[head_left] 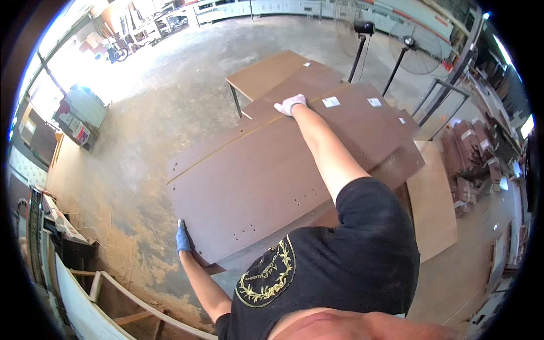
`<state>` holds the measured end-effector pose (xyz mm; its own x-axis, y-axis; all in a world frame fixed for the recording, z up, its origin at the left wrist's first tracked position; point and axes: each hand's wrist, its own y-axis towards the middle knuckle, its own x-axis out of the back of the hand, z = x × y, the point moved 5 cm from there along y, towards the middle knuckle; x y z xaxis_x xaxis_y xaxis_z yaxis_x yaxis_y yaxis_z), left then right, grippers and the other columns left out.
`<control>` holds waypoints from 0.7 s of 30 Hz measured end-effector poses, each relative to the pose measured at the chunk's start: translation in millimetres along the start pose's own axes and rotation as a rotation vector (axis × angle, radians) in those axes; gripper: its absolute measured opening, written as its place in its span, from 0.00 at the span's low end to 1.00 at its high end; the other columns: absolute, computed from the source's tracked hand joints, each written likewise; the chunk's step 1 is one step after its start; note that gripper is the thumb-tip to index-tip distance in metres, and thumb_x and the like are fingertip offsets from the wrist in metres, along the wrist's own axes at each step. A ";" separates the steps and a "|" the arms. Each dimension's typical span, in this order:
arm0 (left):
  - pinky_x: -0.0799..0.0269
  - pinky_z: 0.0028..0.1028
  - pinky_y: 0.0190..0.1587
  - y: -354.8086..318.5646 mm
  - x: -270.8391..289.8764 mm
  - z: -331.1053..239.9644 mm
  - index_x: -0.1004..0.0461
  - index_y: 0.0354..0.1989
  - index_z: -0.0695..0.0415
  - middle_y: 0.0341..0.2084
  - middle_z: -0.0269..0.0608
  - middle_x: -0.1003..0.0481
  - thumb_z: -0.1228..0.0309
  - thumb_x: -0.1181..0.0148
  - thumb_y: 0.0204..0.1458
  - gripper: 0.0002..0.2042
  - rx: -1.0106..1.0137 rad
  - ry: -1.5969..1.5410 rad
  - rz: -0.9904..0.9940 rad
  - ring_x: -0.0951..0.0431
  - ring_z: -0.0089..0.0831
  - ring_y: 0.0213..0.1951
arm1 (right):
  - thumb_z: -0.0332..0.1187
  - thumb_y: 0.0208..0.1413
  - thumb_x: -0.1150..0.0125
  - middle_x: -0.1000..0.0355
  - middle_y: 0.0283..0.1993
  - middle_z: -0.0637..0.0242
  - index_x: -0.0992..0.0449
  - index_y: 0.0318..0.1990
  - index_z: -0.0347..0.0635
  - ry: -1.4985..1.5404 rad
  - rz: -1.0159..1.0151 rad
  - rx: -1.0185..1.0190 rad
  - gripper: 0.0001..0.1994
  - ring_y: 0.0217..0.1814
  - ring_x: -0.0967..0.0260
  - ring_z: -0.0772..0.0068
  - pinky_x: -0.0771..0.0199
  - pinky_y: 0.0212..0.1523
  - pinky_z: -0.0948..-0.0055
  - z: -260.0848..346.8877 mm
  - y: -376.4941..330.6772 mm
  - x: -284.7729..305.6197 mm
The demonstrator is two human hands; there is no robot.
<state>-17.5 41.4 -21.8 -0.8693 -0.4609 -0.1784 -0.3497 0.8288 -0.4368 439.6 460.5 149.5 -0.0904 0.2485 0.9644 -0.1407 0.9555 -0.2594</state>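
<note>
A large brown wooden panel lies across the stack in front of me, with a yellowish line along its far side and several small dark holes. My left hand, in a blue glove, is at the panel's left end near the close corner and grips that edge; some fingers are hidden. My right arm reaches across the board. In a pale glove, my right hand is closed on its far edge, fingertips partly out of sight. White labels stick to the brown boards at the right.
Beyond the panel stands a table with a light brown top. Two black-posted fans stand at the far right. Stacked brown boards lie at the right, near a pale board. A wooden frame is at the lower left.
</note>
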 end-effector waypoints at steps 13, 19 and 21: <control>0.63 0.36 0.64 94.2 -100.2 -17.6 0.47 0.61 0.61 0.61 0.40 0.46 0.42 0.54 0.50 0.38 0.014 0.048 -0.453 0.51 0.34 0.62 | 0.60 0.53 0.67 0.37 0.59 0.63 0.31 0.54 0.47 -0.068 0.111 0.175 0.32 0.63 0.43 0.64 0.54 0.62 0.60 33.1 261.2 14.0; 0.47 0.45 0.59 206.4 -215.1 -6.2 0.43 0.60 0.58 0.57 0.44 0.40 0.40 0.63 0.51 0.36 0.258 -0.207 -0.143 0.40 0.42 0.57 | 0.62 0.52 0.65 0.34 0.54 0.59 0.31 0.52 0.48 0.020 -0.007 0.221 0.32 0.58 0.41 0.62 0.51 0.58 0.59 -15.2 326.7 26.8; 0.42 0.38 0.57 254.1 -262.0 22.9 0.46 0.60 0.62 0.56 0.48 0.40 0.49 0.49 0.49 0.36 0.198 0.156 -0.242 0.39 0.41 0.55 | 0.61 0.52 0.63 0.39 0.58 0.57 0.34 0.54 0.48 0.109 -0.015 0.190 0.31 0.61 0.44 0.61 0.53 0.60 0.58 -55.0 315.3 -12.9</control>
<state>129.4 365.5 -106.3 -0.8177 -0.5699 0.0811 -0.4910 0.6170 -0.6150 450.6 767.3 58.1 0.0188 0.2601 0.9654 -0.3258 0.9144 -0.2401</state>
